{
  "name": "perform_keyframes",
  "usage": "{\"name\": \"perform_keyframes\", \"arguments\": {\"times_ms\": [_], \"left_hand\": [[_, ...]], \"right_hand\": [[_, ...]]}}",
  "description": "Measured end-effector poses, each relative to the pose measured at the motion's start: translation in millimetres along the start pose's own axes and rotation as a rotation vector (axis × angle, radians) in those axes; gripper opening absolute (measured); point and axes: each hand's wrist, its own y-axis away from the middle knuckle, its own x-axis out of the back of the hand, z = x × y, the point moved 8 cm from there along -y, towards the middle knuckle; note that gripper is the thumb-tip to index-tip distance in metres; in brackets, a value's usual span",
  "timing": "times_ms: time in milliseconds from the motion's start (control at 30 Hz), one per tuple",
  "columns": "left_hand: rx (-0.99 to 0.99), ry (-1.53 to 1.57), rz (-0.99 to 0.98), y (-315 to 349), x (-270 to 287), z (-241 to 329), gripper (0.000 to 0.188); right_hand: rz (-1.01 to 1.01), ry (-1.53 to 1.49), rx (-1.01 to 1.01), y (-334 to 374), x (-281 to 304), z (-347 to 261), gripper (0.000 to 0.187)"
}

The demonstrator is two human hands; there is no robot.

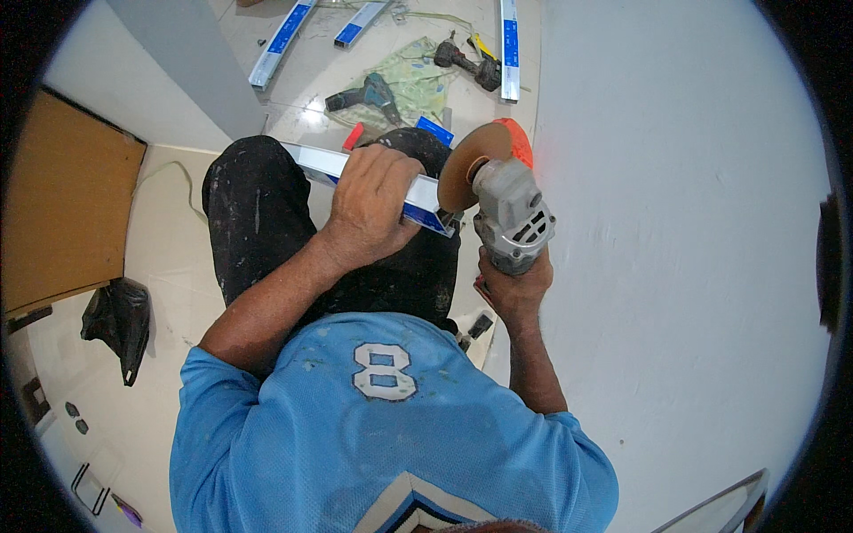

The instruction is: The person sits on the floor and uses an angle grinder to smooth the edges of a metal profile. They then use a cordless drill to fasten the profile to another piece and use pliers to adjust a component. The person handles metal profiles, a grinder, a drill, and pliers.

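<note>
Upper centre of frame, our left hand (pixel 378 200) grips the metal channel (pixel 426 192) over our knees (pixel 255 173), presumably bracing it, while our right hand (pixel 520 290) grasps the angle grinder (pixel 515 218), cutting disc (pixel 466 171) at the channel's right end.

A teal drill (pixel 379 91) lies on a green cloth (pixel 418 75) on the pale floor (pixel 178 253); a dark drill (pixel 484 73) lies at the cloth's right edge. To the left, a black bag (pixel 122 318) sits near the lower corner of a brown panel (pixel 75 200). A white wall (pixel 675 222) fills the right side.
</note>
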Motion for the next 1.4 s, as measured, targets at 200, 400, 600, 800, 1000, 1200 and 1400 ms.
{"name": "perform_keyframes", "arguments": {"times_ms": [200,400,600,800,1000,1200,1400], "left_hand": [[0.006,0.001,-0.008,1,-1,-1,0.062],[0.004,0.006,-0.016,1,-1,0,0.063],[0.004,-0.004,-0.017,2,-2,-1,0.065],[0.032,0.020,-0.019,4,-3,-4,0.069],[0.037,0.027,-0.048,4,-5,-4,0.071],[0.037,0.018,-0.046,4,-5,-3,0.073],[0.000,0.001,-0.039,2,-2,0,0.068]], "right_hand": [[0.022,0.013,0.048,1,1,0,0.076],[0.051,0.052,0.073,1,2,-3,0.065],[0.028,0.056,0.021,1,1,2,0.071],[0.044,0.025,0.066,3,1,-4,0.068],[-0.008,0.001,0.023,0,-2,5,0.081],[0.015,0.039,0.022,1,0,6,0.081],[-0.007,0.007,-0.060,2,0,9,0.081]]}}
